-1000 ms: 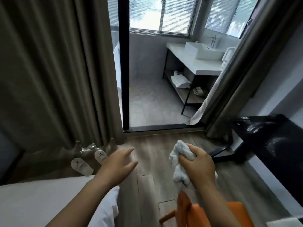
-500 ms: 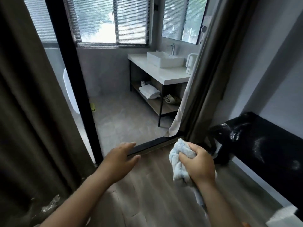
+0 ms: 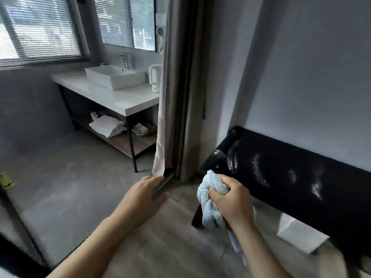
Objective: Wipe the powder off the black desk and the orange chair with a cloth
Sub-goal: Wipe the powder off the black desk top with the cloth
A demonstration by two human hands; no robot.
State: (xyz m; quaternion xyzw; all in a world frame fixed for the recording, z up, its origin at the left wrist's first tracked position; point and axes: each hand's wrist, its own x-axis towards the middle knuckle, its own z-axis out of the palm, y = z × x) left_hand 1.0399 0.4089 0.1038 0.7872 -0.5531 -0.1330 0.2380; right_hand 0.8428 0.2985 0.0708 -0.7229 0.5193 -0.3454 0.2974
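The black desk runs along the right wall, its top streaked with white powder. My right hand is shut on a bunched light-blue cloth, held just in front of the desk's near left corner, apart from the top. My left hand hovers over the wooden floor to the left, fingers loosely together and holding nothing. The orange chair is out of view.
A grey curtain hangs by the doorway left of the desk. Beyond it, a white vanity counter carries a basin and kettle, with folded towels beneath. A white sheet lies under the desk edge.
The view has swung right and up: the desk now fills the right side and the orange chair has left the frame. My right hand with the cloth has come close to the desk corner.
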